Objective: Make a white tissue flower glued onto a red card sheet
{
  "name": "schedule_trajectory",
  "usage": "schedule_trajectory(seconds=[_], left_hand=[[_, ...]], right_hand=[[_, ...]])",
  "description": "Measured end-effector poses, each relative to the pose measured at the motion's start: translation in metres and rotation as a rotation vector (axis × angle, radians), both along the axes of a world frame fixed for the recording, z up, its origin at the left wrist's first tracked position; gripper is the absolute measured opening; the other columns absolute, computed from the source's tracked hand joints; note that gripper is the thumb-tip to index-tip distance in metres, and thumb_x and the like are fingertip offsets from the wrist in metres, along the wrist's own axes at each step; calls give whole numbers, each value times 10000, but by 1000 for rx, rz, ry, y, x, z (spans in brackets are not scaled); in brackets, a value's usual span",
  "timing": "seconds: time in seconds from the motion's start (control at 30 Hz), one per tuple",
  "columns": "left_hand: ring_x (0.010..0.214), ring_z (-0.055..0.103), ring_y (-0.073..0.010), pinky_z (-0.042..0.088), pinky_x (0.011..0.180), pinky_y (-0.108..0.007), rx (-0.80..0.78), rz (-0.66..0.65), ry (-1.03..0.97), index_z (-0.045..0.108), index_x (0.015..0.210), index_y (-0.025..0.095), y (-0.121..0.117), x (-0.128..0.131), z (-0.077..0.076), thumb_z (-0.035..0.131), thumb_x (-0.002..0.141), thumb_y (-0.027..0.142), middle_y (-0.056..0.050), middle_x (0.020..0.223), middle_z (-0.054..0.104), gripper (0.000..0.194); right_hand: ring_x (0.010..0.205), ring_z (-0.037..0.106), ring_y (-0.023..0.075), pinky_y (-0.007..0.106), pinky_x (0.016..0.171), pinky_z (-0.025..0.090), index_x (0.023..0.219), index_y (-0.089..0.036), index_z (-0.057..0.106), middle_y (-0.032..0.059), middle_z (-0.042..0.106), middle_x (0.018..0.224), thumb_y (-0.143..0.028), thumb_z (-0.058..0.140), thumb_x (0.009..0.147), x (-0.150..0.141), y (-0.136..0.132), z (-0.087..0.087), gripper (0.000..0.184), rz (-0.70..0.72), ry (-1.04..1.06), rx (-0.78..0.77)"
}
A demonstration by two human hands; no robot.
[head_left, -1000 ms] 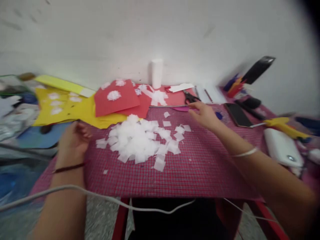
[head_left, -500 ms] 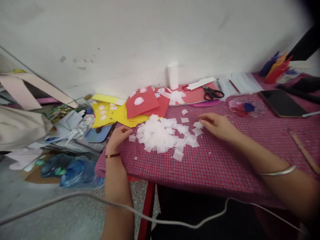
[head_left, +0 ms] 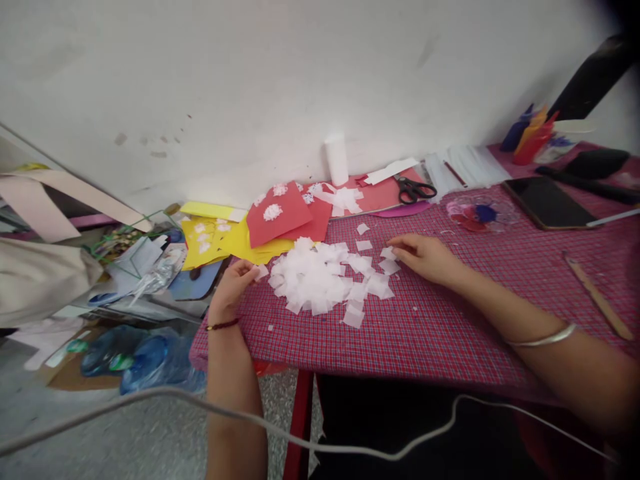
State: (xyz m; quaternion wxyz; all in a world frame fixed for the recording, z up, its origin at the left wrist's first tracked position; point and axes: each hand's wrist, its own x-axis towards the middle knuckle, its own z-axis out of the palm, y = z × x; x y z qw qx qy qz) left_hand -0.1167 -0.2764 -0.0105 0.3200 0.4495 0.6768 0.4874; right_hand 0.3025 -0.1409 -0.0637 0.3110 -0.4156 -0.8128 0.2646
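A loose pile of small white paper squares (head_left: 313,277) lies on the red checked tablecloth (head_left: 450,333), with single squares scattered along its right side. At the pile's left edge, my left hand (head_left: 234,285) pinches one white paper square (head_left: 261,272) between thumb and fingers, slightly raised off the cloth. My right hand (head_left: 425,257) is at the right side of the pile, its thumb and fingertips closed on the edge of another paper square (head_left: 389,253). A further square (head_left: 390,267) lies just below those fingertips.
Behind the pile are red cards (head_left: 280,217) with white fluffy dots, yellow sheets (head_left: 205,240), black-handled scissors (head_left: 416,191) and a white roll (head_left: 337,160). To the right lie a paint palette (head_left: 483,213), a phone (head_left: 547,203) and a wooden tool (head_left: 597,297). A white cable (head_left: 280,427) crosses the foreground.
My left hand has taken hold of a paper square at the pile's left edge and lifted it slightly. My right fingertips have come down onto a square. The view has shifted a little.
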Motion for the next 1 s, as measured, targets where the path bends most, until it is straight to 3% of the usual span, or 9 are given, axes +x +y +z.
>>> schedule_trajectory(seconds=[0.1,0.2,0.33,0.43,0.5,0.6,0.7,0.8,1.0], left_hand=[[513,485,-79,386,518,-196,121,41,-140,493,699,208,0,30,10,766,622,386,66,586,519,335],[527,500,-72,402,517,-190,146,-23,-276,490,728,211,6,80,17,777,636,386,68,617,508,348],[499,506,-73,411,486,-194,40,-212,-409,549,692,191,19,149,20,830,625,321,55,605,531,317],[492,505,-80,414,482,-198,-25,-337,-440,586,669,182,33,180,22,842,630,319,40,583,560,293],[505,513,-87,418,493,-201,-52,-409,-428,604,661,180,45,190,24,841,635,319,32,580,574,275],[531,521,-96,430,523,-214,-68,-454,-422,637,653,176,63,195,29,826,657,326,19,598,591,241],[579,520,-95,434,558,-215,-24,-367,-471,684,688,177,77,195,33,804,698,328,2,681,632,193],[646,539,-103,443,593,-212,-28,-292,-533,708,719,189,86,193,32,805,710,315,-15,778,667,160],[993,613,-188,495,794,-268,-55,-314,-441,689,628,198,85,196,17,811,676,283,-64,1187,666,157]], right_hand=[[902,720,267,440,848,557,1043,-201,727,111,764,1030,-297,537,870,-4,-5,2,275,-11,37,-24],[897,712,242,411,843,550,1030,-189,719,100,763,1014,-294,547,880,-11,-18,12,251,9,156,-118],[858,694,186,340,802,540,1071,-165,688,74,742,969,-298,587,883,-24,-37,29,252,205,367,-430],[812,672,146,303,794,520,1053,-165,665,39,727,897,-319,637,875,-35,-43,37,236,352,487,-659],[753,653,127,282,754,513,969,-161,650,13,708,826,-307,679,846,-41,-42,40,193,394,581,-779],[629,591,100,238,643,464,767,-167,594,-29,649,679,-297,732,783,-45,-35,44,191,310,677,-811],[557,533,84,215,572,407,703,-174,565,-36,631,631,-308,736,752,-43,-25,48,223,243,748,-788],[565,553,90,215,578,423,691,-177,570,-25,645,644,-250,689,751,-41,-14,47,152,185,765,-813],[536,541,93,212,562,417,649,-185,540,-37,608,589,-103,581,730,-43,-5,31,123,40,646,-854]])
